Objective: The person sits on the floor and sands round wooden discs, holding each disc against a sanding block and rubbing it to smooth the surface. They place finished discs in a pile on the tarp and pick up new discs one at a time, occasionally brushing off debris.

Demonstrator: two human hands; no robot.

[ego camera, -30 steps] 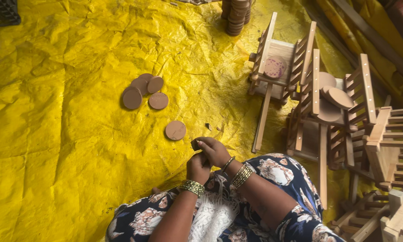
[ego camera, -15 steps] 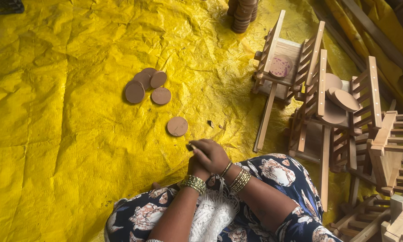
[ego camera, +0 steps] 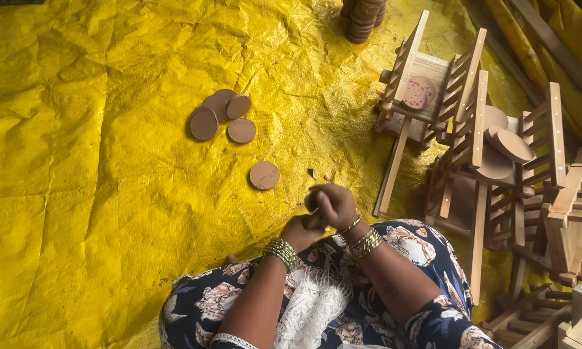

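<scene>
Both my hands meet over my lap, above a blue floral garment [ego camera: 394, 304]. My right hand [ego camera: 333, 205] is closed around a small dark round piece, seen only in part. My left hand [ego camera: 302, 231] is curled just below it, gripping something small that I cannot make out. A single brown wooden disc [ego camera: 264, 175] lies on the yellow tarp [ego camera: 97, 194] just ahead of my hands. Farther out sits a cluster of several brown discs [ego camera: 223, 115].
Small wooden cart frames [ego camera: 433, 90] with slatted sides stand at the right, some holding discs [ego camera: 419, 92]. More wooden frames [ego camera: 562, 220] crowd the right edge. A stack of discs [ego camera: 363, 18] stands at the top. Small wood chips lie near my hands.
My hands have stayed together over my lap while the view shifted, so they and the discs sit lower in the frame. The right hand turned slightly over the left.
</scene>
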